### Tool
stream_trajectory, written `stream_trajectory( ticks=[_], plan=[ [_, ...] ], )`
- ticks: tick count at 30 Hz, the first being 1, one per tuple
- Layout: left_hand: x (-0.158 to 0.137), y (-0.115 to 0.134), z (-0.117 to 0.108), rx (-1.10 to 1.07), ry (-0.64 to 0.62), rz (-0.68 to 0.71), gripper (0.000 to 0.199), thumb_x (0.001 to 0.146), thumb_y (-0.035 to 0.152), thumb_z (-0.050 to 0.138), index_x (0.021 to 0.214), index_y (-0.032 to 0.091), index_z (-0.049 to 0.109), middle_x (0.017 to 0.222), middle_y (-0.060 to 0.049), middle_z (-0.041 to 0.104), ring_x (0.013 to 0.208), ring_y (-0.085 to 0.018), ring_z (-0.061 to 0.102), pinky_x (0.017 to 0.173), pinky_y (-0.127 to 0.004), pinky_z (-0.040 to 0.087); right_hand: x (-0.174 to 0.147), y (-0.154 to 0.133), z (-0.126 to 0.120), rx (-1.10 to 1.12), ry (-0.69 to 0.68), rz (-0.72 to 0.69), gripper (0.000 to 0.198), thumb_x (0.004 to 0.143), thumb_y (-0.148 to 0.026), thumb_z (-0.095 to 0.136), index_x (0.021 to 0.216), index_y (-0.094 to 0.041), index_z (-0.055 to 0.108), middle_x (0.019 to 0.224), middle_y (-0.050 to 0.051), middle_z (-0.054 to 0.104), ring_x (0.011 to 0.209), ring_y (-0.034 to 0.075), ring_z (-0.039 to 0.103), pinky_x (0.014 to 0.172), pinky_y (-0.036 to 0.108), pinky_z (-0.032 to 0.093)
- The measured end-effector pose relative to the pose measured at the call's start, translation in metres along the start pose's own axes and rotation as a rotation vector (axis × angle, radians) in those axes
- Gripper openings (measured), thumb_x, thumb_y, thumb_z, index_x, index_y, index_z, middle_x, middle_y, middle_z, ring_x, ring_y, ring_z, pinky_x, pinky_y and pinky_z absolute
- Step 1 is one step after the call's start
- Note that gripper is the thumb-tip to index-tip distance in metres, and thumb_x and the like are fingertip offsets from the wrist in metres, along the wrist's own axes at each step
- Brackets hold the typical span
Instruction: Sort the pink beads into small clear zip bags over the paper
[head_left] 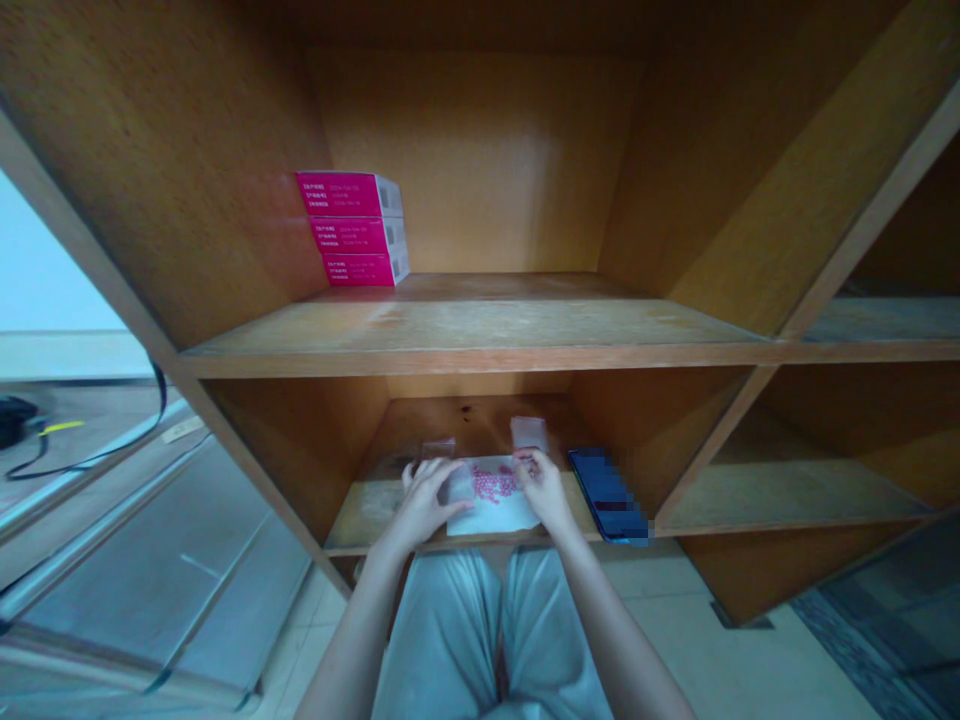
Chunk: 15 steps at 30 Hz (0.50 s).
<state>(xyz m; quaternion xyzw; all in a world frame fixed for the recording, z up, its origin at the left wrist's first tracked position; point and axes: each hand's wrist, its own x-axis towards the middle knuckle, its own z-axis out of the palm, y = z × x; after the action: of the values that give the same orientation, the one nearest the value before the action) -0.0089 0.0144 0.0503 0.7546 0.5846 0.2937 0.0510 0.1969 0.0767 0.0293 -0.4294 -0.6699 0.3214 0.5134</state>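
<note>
White paper (491, 519) lies on the lower shelf with many small red pills (495, 484) scattered over it. At the paper's left side, my left hand (427, 500) curves its thumb and forefinger around the edges of a small clear plastic bag (460, 484). My right hand (541, 485) hovers at the right edge of the pills with its fingertips pinched together. Whatever is in that pinch is too small to make out. Just beyond these fingers is another clear bag (529, 432). A further clear plastic piece (438, 448) lies behind my left hand.
A dark phone (607, 495) lies right of the paper by the compartment's side wall. Three stacked pink boxes (356, 230) stand on the upper shelf (480, 325), whose front edge runs above my hands. Glass panels (150, 580) lean at the left.
</note>
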Motion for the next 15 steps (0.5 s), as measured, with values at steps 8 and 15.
stream_trajectory(
  ticks=[8, 15],
  plan=[
    [-0.003, -0.014, 0.036, -0.109, 0.119, -0.067, 0.043, 0.073, 0.041, 0.058, 0.111, 0.023, 0.048, 0.109, -0.006, 0.057, 0.105, -0.023, 0.047, 0.094, -0.043, 0.028, 0.001, 0.031, -0.007, -0.376, -0.054, 0.018, 0.022, 0.078, -0.016, 0.043, 0.086, -0.014, 0.063, 0.087, 0.011, 0.066, 0.08, 0.02, 0.061, 0.074, 0.03, 0.046],
    [-0.009, -0.022, 0.058, -0.418, 0.088, -0.16, 0.043, 0.081, 0.036, 0.047, 0.119, 0.019, 0.034, 0.122, -0.011, 0.045, 0.115, -0.02, 0.042, 0.097, -0.039, 0.032, 0.004, 0.049, -0.002, -0.504, -0.176, 0.016, 0.028, 0.077, -0.009, 0.043, 0.093, -0.01, 0.066, 0.092, 0.016, 0.066, 0.087, 0.022, 0.062, 0.079, 0.031, 0.045]
  ],
)
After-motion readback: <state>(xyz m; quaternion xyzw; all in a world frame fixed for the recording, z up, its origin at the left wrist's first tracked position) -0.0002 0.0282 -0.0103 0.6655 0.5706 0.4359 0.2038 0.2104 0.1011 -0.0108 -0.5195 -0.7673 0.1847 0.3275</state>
